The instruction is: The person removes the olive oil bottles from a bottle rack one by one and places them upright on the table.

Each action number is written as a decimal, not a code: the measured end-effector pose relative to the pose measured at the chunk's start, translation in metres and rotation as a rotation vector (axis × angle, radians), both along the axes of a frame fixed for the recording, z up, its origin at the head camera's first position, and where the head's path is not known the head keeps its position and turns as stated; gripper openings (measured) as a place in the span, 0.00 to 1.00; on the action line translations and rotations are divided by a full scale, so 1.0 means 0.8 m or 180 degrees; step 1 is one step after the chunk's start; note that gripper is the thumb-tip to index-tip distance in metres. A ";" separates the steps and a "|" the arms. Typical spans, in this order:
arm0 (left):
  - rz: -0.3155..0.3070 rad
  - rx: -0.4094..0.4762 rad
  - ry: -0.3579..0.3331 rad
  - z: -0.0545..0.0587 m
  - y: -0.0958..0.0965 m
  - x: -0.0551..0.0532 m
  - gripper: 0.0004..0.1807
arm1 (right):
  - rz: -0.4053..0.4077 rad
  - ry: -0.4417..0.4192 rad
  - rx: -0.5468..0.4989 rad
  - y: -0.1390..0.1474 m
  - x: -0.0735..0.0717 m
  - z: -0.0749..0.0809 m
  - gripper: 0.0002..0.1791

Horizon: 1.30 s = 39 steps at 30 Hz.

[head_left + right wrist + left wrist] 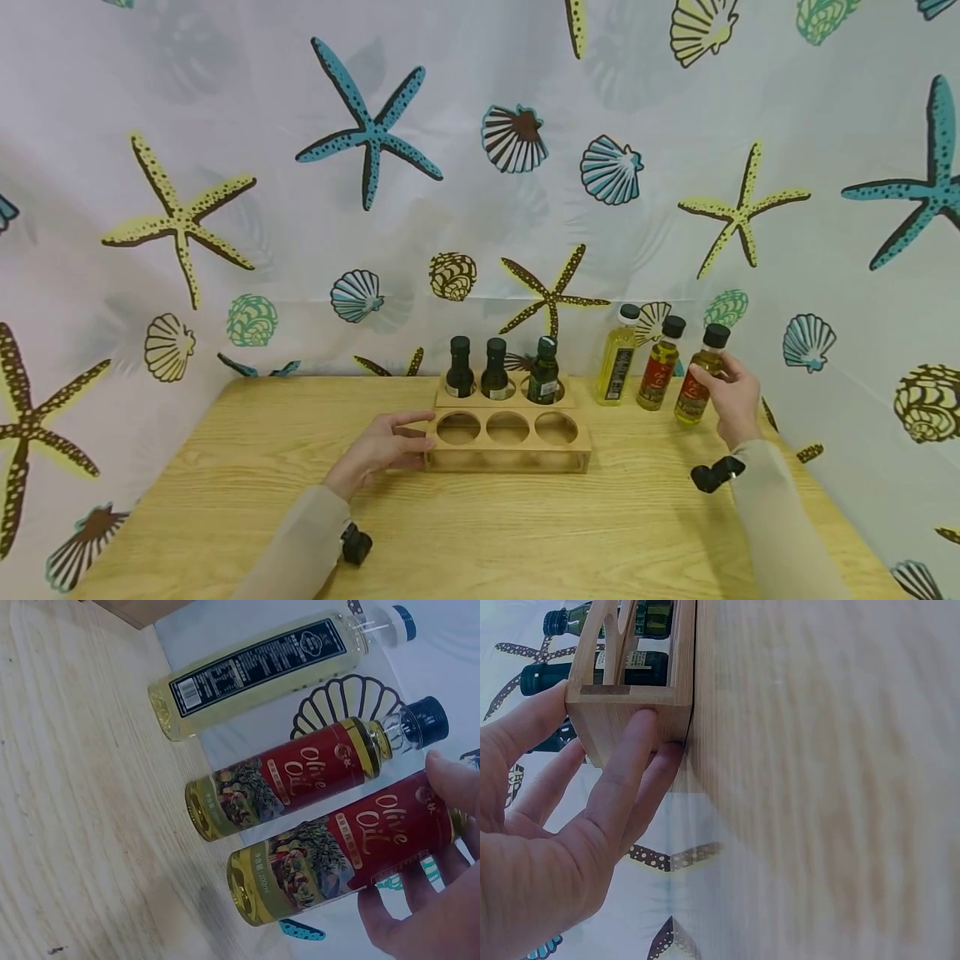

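On the table stands a two-tier wooden bottle rack (510,461) with three round holes along its lower front tier. My left hand (386,446) rests its fairly straight fingertips against the rack's left end; the left wrist view shows the fingers (619,776) on that end panel. On the right, my right hand (731,396) grips a black-capped olive oil bottle (337,851) around its upper part, thumb on one side and fingers on the other. This bottle is upright, with a red label and yellow oil. Beside it stands a matching olive oil bottle (281,780).
Three dark green bottles (495,371) fill the rack's back tier. A clear bottle of pale yellow oil (617,358) with a dark label stands between the rack and the red-labelled bottles. A curtain (465,217) with starfish and shells hangs behind the wooden table (525,533).
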<state>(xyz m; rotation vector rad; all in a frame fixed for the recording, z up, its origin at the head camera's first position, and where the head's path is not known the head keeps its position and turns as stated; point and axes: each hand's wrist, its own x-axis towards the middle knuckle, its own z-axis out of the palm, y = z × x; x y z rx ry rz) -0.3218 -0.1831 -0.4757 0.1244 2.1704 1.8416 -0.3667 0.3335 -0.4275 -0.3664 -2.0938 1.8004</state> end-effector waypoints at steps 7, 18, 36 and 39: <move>0.0059 0.0004 -0.0026 -0.005 0.001 0.005 0.31 | 0.0125 -0.0195 -0.0046 0.014 -0.007 -0.008 0.34; 0.0050 -0.0012 -0.0012 -0.008 0.003 0.006 0.31 | 0.0216 -0.0299 -0.0027 0.032 -0.019 -0.017 0.39; 0.0076 -0.0017 0.0005 -0.001 0.001 0.001 0.31 | 0.0672 -0.0141 0.0531 0.042 -0.030 -0.013 0.34; 0.0070 -0.0022 0.0001 -0.002 0.000 0.000 0.31 | 0.0701 -0.0199 0.0613 0.043 -0.029 -0.010 0.36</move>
